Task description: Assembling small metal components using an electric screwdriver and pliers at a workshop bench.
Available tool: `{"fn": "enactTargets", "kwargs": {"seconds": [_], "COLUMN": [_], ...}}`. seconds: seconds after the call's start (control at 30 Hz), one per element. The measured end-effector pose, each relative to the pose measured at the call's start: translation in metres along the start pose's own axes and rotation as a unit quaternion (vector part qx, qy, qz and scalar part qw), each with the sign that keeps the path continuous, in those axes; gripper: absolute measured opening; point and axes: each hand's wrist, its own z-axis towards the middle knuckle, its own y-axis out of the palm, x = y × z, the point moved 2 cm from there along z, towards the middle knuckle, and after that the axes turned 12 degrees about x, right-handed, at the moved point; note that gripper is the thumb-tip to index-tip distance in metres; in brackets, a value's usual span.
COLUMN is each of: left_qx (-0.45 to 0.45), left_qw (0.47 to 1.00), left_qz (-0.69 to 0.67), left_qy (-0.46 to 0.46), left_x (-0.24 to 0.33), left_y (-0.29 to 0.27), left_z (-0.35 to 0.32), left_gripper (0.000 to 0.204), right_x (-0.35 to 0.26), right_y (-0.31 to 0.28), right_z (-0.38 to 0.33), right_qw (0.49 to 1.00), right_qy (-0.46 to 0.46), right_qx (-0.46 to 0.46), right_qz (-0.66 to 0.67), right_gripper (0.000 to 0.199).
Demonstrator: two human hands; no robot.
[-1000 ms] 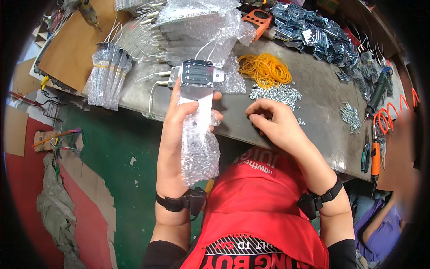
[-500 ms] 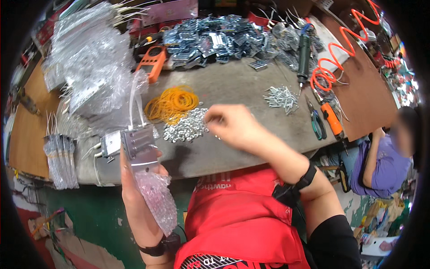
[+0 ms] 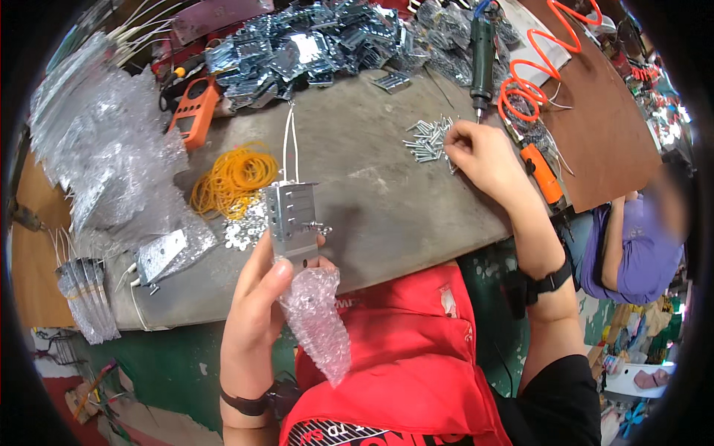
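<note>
Holding a small metal block (image 3: 292, 223) upright in my left hand (image 3: 256, 308), I have the thumb pressed on its lower front and the fingers wrapped behind it. Two thin white wires (image 3: 290, 145) rise from its top, and a sleeve of bubble wrap (image 3: 320, 320) hangs from its base down over my red apron (image 3: 405, 364). The block sits just above the near edge of the grey tabletop (image 3: 379, 193).

My right hand (image 3: 480, 152) is stretched out to the far right, fingertips pinched narrow at a loose pile of silver screws (image 3: 428, 139); I think one screw is caught between them, but the view is too small to be sure.

Near the block lie a tangle of yellow rubber bands (image 3: 234, 178) and a scatter of small washers (image 3: 249, 232). A heap of bubble-wrapped parts (image 3: 111, 163) fills the left side, and stamped metal brackets (image 3: 312, 44) pile up along the back. A green electric screwdriver (image 3: 482, 56) lies beside an orange coiled hose (image 3: 535, 78). Another person in a purple shirt (image 3: 632, 249) sits at the right.
</note>
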Motion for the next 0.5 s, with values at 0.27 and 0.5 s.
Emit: {"fn": "enactTargets", "kwargs": {"seconds": [0.27, 0.5], "left_qx": [-0.032, 0.008], "left_qw": [0.937, 0.97], "left_qz": [0.316, 0.239], "left_qy": [0.148, 0.04], "left_x": [-0.011, -0.031], "left_y": [0.038, 0.057], "left_z": [0.032, 0.034], "left_gripper": [0.089, 0.076], "right_x": [0.028, 0.039], "right_y": [-0.001, 0.01], "right_z": [-0.034, -0.028], "right_qw": [0.995, 0.999], "right_qy": [0.09, -0.015], "right_qx": [0.049, 0.036], "right_qz": [0.017, -0.012], "right_gripper": [0.027, 0.016]}}
